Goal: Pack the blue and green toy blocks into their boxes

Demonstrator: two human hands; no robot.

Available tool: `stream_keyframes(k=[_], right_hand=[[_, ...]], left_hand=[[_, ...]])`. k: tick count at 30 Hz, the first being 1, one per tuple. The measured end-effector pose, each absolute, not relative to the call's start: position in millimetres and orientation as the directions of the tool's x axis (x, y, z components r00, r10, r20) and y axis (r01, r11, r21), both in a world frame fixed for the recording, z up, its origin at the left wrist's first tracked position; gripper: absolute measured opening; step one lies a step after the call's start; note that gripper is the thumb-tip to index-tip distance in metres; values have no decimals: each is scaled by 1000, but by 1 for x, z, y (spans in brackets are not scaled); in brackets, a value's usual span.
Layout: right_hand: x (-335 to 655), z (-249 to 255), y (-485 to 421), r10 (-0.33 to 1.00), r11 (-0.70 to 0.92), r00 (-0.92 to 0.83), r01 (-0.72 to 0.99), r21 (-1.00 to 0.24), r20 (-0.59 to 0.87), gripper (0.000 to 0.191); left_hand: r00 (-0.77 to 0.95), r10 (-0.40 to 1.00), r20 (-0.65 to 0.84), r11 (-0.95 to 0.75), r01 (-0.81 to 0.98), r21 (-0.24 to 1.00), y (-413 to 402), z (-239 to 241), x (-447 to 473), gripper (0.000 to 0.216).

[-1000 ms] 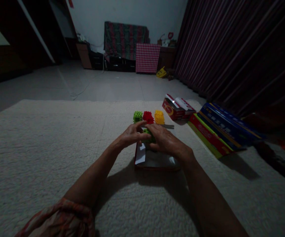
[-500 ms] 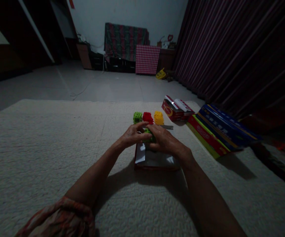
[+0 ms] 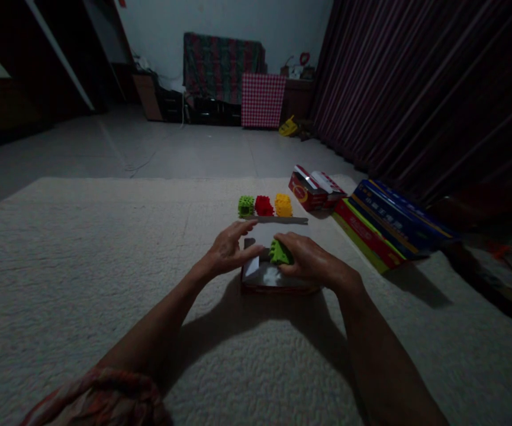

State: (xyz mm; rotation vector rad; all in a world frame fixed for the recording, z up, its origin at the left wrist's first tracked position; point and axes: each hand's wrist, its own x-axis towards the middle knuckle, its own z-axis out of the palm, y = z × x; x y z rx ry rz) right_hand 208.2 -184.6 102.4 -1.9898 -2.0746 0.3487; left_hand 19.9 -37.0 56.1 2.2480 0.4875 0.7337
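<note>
A shallow open box [image 3: 260, 273] lies on a cream rug right in front of me. My right hand [image 3: 311, 261] is closed around a green toothed plastic piece [image 3: 279, 252] just above the box. My left hand [image 3: 228, 250] rests at the box's left edge, its fingers stretched toward the green piece and touching the box. Beyond the box stand three small cubes in a row: a green cube [image 3: 245, 205], a red cube [image 3: 263, 205] and a yellow cube [image 3: 283, 205].
The cream rug [image 3: 82, 266] covers the floor around me. A red and white carton [image 3: 312, 189] and a stack of long flat boxes [image 3: 384, 222] lie to the right. A dark curtain hangs at the right; furniture stands at the far wall.
Both hands drew back toward me over the box. They separated slightly: the green piece now sits in my right hand alone, and my left fingers have spread out.
</note>
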Motion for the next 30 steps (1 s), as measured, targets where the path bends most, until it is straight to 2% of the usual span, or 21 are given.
stream_keyframes(k=[3,7,14,22,26,30], right_hand=[[201,101,-191,996,-14,-16,945,-327,-88,42],[194,101,-189,988,-44,-6,947,-317,-155,29],[191,104,-187,981,-84,23,948,-307,-195,23],[186,101,-186,983,-78,9,925,-372,-185,36],[174,102,-183,978,-101,22,919,-381,-207,40],[165,104,-180,981,-82,-3,904,-420,-196,43]], left_hand=[[853,409,324,-760,122,639,-43,46,12,81],[906,342,251,-791,133,597,-45,35,12,88],[882,388,268,-779,159,607,-58,31,22,86],[903,413,119,-691,225,687,-32,65,-9,70],[934,352,63,-714,224,663,-19,72,-19,63],[928,374,2,-693,278,665,-17,71,-16,54]])
